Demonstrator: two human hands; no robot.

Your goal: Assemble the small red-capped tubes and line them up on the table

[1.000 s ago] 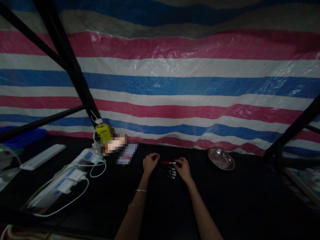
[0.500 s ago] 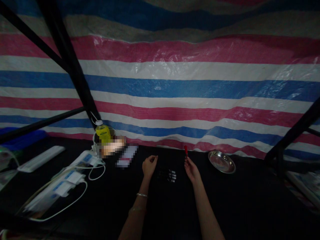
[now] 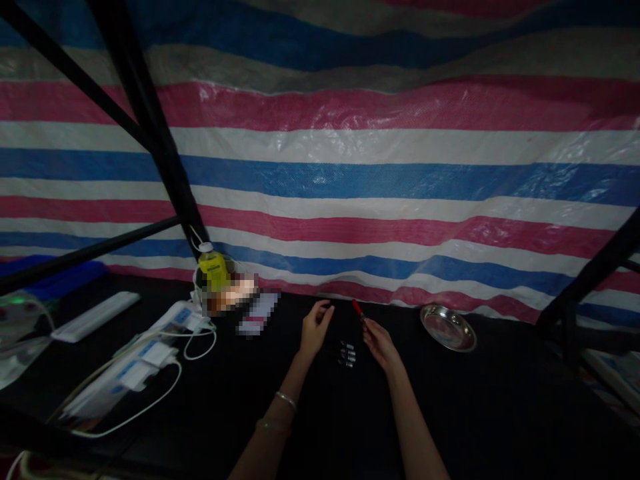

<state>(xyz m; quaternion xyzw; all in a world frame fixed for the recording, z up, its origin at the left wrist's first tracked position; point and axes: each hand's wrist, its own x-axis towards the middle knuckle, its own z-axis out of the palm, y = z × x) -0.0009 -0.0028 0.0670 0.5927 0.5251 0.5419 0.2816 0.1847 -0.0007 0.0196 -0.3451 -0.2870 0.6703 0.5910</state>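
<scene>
Red pen-like stick point(image 3: 357, 308) sits just below and right of frame centre, pinched near its lower end by the fingertips of the right hand point(image 3: 380, 344). Relation that matters: stick is between the two hands, off the right fingertips' upper-left side, so right hand is on it and left hand point(image 3: 312, 333) is apart, across a gap to the left. Left fingers loosely bent, thumb and forefinger slightly parted, nothing visible between them. Long axis slants: red end points to upper left of frame, toward striped sheet point(image 3: 380, 180); other end runs down-right into the right fingers, mostly hidden. Exact tilt off table point(image 3: 500, 393) can't tell. Just below the stick, between the hands, small dark pieces with shiny ends point(image 3: 351, 354) lie in a stack of rows, dark parts lost against black. Metal dish point(image 3: 449, 328) right of right hand, well apart.
</scene>
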